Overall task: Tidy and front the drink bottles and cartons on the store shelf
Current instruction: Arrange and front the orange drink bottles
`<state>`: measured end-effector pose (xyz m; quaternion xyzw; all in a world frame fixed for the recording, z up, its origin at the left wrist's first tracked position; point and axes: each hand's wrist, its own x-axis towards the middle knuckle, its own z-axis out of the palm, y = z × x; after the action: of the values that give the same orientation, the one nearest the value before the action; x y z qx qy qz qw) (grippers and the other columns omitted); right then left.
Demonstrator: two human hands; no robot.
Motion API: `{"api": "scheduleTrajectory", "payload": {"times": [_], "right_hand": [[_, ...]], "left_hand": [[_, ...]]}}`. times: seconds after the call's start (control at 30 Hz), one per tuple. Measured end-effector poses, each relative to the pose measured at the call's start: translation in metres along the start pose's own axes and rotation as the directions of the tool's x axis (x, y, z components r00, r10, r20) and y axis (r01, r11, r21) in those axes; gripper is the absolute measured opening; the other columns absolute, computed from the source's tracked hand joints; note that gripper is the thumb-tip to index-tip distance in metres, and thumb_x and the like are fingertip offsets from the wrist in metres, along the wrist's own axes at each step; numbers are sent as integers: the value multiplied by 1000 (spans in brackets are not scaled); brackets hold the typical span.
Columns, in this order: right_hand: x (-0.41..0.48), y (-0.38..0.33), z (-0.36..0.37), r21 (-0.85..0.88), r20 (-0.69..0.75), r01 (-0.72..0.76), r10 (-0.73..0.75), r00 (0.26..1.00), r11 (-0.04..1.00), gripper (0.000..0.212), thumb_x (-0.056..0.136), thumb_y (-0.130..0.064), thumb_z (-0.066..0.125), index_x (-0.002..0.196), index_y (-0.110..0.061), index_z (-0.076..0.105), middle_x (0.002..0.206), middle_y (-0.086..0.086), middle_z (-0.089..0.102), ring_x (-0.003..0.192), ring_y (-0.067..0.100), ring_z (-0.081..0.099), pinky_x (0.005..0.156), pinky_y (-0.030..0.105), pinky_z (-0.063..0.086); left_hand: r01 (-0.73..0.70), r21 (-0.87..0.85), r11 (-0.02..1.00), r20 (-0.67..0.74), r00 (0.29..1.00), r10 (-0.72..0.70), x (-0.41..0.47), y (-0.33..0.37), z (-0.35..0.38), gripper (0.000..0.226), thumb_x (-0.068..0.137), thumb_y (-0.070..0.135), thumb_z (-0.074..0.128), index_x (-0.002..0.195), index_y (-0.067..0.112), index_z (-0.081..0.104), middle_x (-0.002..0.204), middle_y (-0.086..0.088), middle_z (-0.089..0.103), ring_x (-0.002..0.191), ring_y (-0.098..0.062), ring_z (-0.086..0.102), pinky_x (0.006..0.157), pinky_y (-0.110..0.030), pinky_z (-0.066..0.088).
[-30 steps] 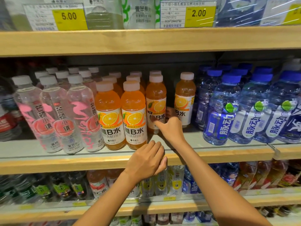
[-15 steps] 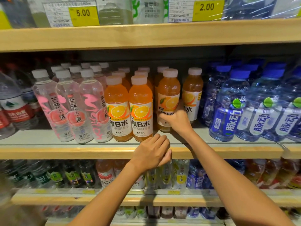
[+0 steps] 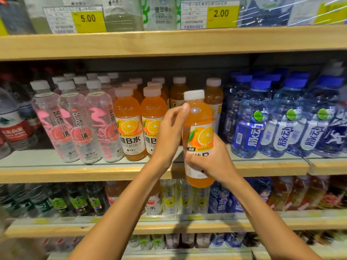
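Note:
An orange vitamin drink bottle with a white cap is lifted off the middle shelf, out in front of its edge. My right hand grips its lower body around the label. My left hand touches the bottle's left side, fingertips up at its shoulder. Two more orange bottles stand fronted at the shelf edge just left, with several others behind them. One orange bottle stands further back on the right.
Clear pink-label bottles stand left of the orange row, blue-capped water bottles to the right. A red-label water bottle is at far left. Shelves above and below hold more drinks, with yellow price tags above.
My right hand took the orange bottle from deeper on the shelf and pulled it up and out. My left hand left the shelf edge and rose to the bottle's side.

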<state>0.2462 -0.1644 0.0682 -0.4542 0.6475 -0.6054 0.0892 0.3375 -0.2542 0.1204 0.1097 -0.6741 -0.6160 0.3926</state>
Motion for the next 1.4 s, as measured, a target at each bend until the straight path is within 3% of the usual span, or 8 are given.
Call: {"api": "scheduleTrajectory", "payload": {"times": [0.27,0.4,0.6,0.77,0.93,1.03,1.23,1.4], "right_hand": [[-31,2,20,-121,-50,-110,105,993,987,54,48,-50,71,93,-35,44,83,-9,65,73,7,65,61,32,57],[-33,5,10,242,130,-172,143,981,955,67,55,-51,80,113,-33,50,101,-3,70,92,17,69,77,34,58],[-35,17,1,661,695,-591,-80,715,462,89,66,-60,75,133,-7,50,118,21,63,107,34,62,100,49,45],[-34,6,25,684,729,-662,-281,624,305,81,72,-50,76,132,-4,45,111,18,61,97,29,64,90,43,51],[-37,5,25,682,720,-625,-197,665,380,69,74,-37,77,126,-7,44,100,12,60,83,23,62,76,34,53],[-39,4,15,689,645,-538,-74,760,485,66,68,-36,82,121,-9,55,96,15,61,79,25,64,72,36,55],[-38,-6,3,511,209,-273,191,959,815,65,59,-38,78,117,-16,60,100,9,73,85,25,71,69,32,57],[-40,-11,14,161,-137,-108,130,982,981,52,56,-45,75,100,-26,57,86,-6,70,76,3,65,61,14,48]], "left_hand": [[76,39,996,-160,985,-69,-5,3,18,28,72,23,82,96,18,67,83,2,72,74,-7,70,60,-17,53],[132,-54,990,-133,981,-138,-1,7,12,21,71,16,80,88,14,68,78,0,72,72,-13,70,60,-23,54],[407,-558,724,400,895,-195,18,21,-7,53,49,15,85,97,8,65,90,-8,69,76,-23,67,71,-34,56],[556,-653,515,647,762,-2,25,14,-5,56,51,17,88,100,10,60,94,-6,64,79,-22,66,75,-33,55],[553,-626,550,653,758,-20,24,2,-13,59,52,21,89,103,7,64,101,-11,67,89,-25,67,84,-36,55],[436,-475,764,531,835,-147,19,3,-19,81,51,40,90,119,7,58,116,-15,66,101,-26,66,91,-40,53],[74,26,997,7,997,-74,7,8,-16,37,93,41,55,116,13,61,98,0,69,84,-7,66,68,-17,51],[21,116,993,-81,997,-12,0,14,8,46,83,50,63,117,19,60,104,9,67,89,4,64,73,-13,51]]}}
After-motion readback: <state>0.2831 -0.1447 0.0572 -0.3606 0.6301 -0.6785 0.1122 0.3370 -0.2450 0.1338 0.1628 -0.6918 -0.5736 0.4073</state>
